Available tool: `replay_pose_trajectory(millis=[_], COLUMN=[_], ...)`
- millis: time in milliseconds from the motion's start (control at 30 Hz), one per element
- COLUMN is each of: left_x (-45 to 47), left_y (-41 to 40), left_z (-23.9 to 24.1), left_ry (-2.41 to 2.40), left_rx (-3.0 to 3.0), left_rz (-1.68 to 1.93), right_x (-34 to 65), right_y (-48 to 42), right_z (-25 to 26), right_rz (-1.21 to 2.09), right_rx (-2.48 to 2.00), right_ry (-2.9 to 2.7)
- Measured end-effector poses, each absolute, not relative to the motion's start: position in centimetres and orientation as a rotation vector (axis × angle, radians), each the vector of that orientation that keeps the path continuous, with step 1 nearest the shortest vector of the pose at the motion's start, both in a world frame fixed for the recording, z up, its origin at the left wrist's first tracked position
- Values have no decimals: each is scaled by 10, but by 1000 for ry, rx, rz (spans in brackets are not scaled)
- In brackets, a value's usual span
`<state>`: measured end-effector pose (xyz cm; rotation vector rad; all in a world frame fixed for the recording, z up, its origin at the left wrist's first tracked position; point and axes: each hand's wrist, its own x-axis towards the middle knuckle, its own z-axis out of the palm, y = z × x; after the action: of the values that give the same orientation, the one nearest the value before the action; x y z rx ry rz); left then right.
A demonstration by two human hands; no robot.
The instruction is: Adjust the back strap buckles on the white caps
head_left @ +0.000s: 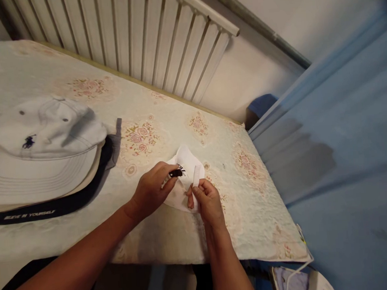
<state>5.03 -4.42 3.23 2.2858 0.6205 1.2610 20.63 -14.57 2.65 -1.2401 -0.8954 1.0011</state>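
A white cap lies on the floral cover in front of me, and both hands are at it. My left hand is closed in a pinch at the cap's left side, with a small dark piece at its fingertips; its kind I cannot make out. Closed on a narrow white strap, my right hand holds it so that its free end points up. Dark markings show on the cap beside my left fingertips. The hands cover part of the cap.
Stacked caps lie at the left: a pale cap on top and a dark visor brim with white lettering below. A white radiator stands behind the floral-covered surface. A blue curtain hangs at the right.
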Motion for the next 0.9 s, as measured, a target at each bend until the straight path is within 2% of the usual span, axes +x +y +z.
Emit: replay_pose_trajectory(millis=[300,567,900], left_x=[50,50,46], left_y=[-48,-51,-51], left_z=[27,30,34], left_ry=[798,650,545], left_rx=[2245,2297,2123], left_rz=[1295,1397,1237], right_x=[206,204,206], right_y=[-145,-144,-146], right_z=[24,23,26], right_rz=[1046,1049,1045], right_rx=[-1205,-1197,-1229], right_ry=[-878,-884,-891])
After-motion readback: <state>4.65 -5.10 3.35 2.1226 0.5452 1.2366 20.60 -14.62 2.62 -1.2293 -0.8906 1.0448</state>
